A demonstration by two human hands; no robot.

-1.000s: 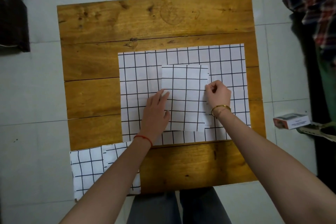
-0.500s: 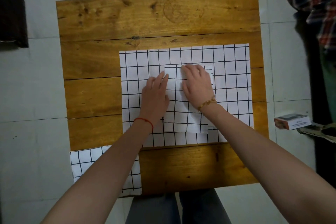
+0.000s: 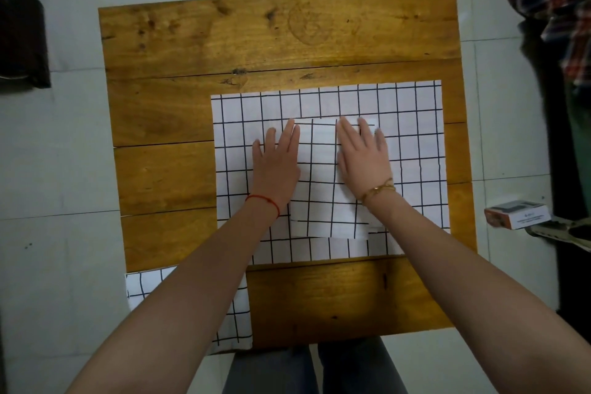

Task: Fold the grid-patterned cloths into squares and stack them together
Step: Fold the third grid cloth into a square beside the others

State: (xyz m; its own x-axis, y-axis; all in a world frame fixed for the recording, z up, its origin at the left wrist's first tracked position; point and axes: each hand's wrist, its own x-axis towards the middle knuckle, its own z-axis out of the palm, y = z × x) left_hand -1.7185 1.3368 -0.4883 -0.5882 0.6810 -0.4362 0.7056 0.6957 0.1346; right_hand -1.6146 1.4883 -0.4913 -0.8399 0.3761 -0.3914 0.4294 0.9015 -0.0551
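A small folded grid-patterned cloth (image 3: 323,189) lies on top of a larger grid-patterned cloth (image 3: 415,125) spread flat on the wooden table (image 3: 256,41). My left hand (image 3: 276,163) lies flat with straight fingers on the folded cloth's left edge. My right hand (image 3: 361,157) presses flat on its right part, fingers pointing away from me. Another folded grid cloth (image 3: 235,320) lies at the table's near left corner, partly hidden by my left forearm.
A small white and orange box (image 3: 516,217) sits on the tiled floor right of the table, next to a shoe (image 3: 563,232). Plaid fabric (image 3: 556,9) hangs at the far right. A dark object (image 3: 22,25) stands at the far left.
My right hand went from pinching the folded cloth's right edge to lying flat on top of it. Both hands slid toward the far edge of the folded cloth.
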